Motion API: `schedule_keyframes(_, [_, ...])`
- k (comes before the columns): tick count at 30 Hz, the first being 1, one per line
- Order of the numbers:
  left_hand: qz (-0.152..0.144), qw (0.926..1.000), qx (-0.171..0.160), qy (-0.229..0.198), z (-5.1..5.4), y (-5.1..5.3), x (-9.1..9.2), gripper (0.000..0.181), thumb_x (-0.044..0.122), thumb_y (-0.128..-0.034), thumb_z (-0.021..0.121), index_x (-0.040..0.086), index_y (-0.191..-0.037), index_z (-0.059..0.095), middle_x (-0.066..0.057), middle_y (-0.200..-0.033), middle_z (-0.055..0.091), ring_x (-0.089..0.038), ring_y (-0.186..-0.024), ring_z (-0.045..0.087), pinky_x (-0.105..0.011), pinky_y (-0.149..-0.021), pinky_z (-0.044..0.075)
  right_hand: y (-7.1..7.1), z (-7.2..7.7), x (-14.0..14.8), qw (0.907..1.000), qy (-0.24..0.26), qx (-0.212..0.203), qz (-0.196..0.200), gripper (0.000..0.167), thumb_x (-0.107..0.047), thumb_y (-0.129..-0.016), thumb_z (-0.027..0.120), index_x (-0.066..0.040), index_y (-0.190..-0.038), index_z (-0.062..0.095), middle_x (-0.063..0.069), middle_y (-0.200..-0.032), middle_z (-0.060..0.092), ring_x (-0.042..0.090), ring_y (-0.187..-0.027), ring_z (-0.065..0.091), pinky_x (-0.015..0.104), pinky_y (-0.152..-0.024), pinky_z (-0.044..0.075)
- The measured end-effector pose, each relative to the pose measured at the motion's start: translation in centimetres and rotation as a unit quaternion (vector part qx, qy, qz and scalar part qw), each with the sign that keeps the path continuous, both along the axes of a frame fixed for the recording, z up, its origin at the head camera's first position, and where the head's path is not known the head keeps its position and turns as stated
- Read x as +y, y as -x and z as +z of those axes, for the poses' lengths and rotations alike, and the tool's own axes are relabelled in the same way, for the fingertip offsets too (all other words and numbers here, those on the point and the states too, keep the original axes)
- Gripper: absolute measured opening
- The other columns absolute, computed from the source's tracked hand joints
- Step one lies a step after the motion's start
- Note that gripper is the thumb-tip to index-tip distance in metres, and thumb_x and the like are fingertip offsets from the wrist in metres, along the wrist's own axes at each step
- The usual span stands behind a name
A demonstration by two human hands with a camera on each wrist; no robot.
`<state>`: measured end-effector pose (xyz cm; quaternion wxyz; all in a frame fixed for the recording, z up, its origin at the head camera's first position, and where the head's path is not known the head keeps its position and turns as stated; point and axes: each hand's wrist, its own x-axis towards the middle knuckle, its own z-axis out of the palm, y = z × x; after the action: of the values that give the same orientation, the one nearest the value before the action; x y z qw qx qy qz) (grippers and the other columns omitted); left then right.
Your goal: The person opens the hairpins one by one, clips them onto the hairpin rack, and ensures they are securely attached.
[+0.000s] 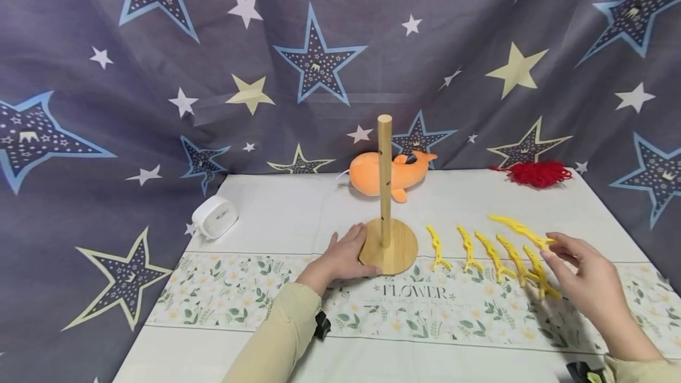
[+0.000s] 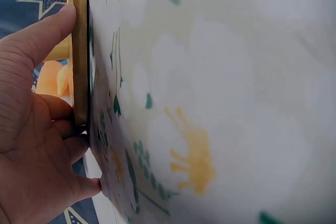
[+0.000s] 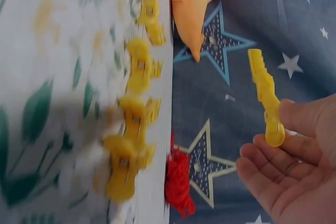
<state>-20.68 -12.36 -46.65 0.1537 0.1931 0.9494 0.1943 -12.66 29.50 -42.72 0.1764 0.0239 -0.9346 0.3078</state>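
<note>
Yellow branch (image 1: 518,227): it is up off the table, at the far right of the row, one end caught between the thumb and fingers of the person's right hand (image 1: 593,279) and the other pointing away and to the left. From the right wrist the thumb can be seen lying along it, with the remaining fingers loosely bent below.

Over on the other side, the left hand (image 1: 340,259) is clamped on the rim of a wooden stand (image 1: 385,203), thumb at the near edge and fingers round the left side of its round base (image 1: 402,250). The stand's post rises upright, with small dark holes along it.

Between the stand and the right hand lie five more yellow pieces (image 1: 436,247), forked ends toward the person; the rightmost two sit very close together.

Behind the post I see an orange plush whale (image 1: 367,175), partly hidden by it. A red stringy bundle (image 1: 540,175) sits at the back right, and a white device (image 1: 217,217) near the left edge of the tablecloth (image 1: 425,362). A floral band printed with FLOWER crosses the cloth, and a star-patterned curtain (image 1: 319,70) hangs behind.
</note>
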Motion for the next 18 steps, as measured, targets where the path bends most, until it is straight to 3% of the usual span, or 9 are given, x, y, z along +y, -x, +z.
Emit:
schedule_keyframes(1, [0.000,1.0000,-0.001,-0.002,0.0,0.0,0.0,0.107,0.060,-0.0829,0.066,0.003,-0.156,0.012,-0.011,-0.163,0.010,-0.022,-0.149,0.008,-0.054,-0.118,0.002,0.1,0.0,-0.3,0.9998,-0.001,0.012,0.015,0.038,-0.015,-0.094,0.066,0.004,-0.127,0.059,0.022,-0.112,0.062,0.027,-0.096,0.060,0.012,-0.072,0.049])
schedule_keyframes(4, [0.000,1.0000,-0.006,-0.002,0.0,0.0,-0.1,0.107,0.059,-0.0830,0.066,0.003,-0.156,0.012,-0.010,-0.163,0.010,-0.022,-0.149,0.008,-0.055,-0.117,0.002,0.6,0.1,-1.6,0.9981,-0.011,0.040,0.046,0.034,-0.009,-0.093,0.067,0.003,-0.124,0.061,0.019,-0.109,0.063,0.018,-0.093,0.059,0.024,-0.077,0.051])
schedule_keyframes(6, [0.000,1.0000,-0.006,-0.002,-0.1,0.0,-0.1,0.107,0.059,-0.0829,0.067,0.003,-0.156,0.012,-0.011,-0.163,0.010,-0.023,-0.149,0.008,-0.055,-0.117,0.002,0.9,0.1,-2.5,0.9967,-0.015,0.051,0.062,0.032,-0.006,-0.092,0.066,0.003,-0.123,0.061,0.018,-0.108,0.064,0.018,-0.092,0.059,0.039,-0.079,0.051])
schedule_keyframes(8, [0.000,1.0000,-0.006,-0.002,-0.1,0.1,0.0,0.107,0.059,-0.0825,0.067,0.003,-0.156,0.012,-0.011,-0.163,0.010,-0.023,-0.149,0.008,-0.056,-0.117,0.002,1.2,0.2,-3.5,0.9959,-0.019,0.057,0.069,0.030,-0.003,-0.092,0.066,0.003,-0.121,0.062,0.017,-0.107,0.064,0.026,-0.091,0.061,0.049,-0.076,0.049])
schedule_keyframes(11, [0.001,1.0000,-0.004,-0.002,-0.1,0.1,0.0,0.107,0.059,-0.0824,0.067,0.003,-0.156,0.013,-0.011,-0.163,0.010,-0.023,-0.149,0.009,-0.055,-0.117,0.003,1.8,0.1,-4.8,0.9945,-0.025,0.066,0.077,0.027,-0.001,-0.091,0.067,0.002,-0.117,0.064,0.016,-0.104,0.065,0.031,-0.087,0.062,0.050,-0.071,0.050])
schedule_keyframes(18, [0.003,1.0000,0.000,-0.004,-0.1,0.0,0.0,0.107,0.058,-0.0821,0.068,0.006,-0.157,0.012,-0.010,-0.163,0.012,-0.022,-0.149,0.009,-0.055,-0.117,0.003,2.8,-0.1,-7.6,0.9900,-0.034,0.094,0.099,0.023,-0.001,-0.086,0.072,-0.001,-0.110,0.069,0.013,-0.098,0.069,0.026,-0.078,0.065,0.043,-0.061,0.051])
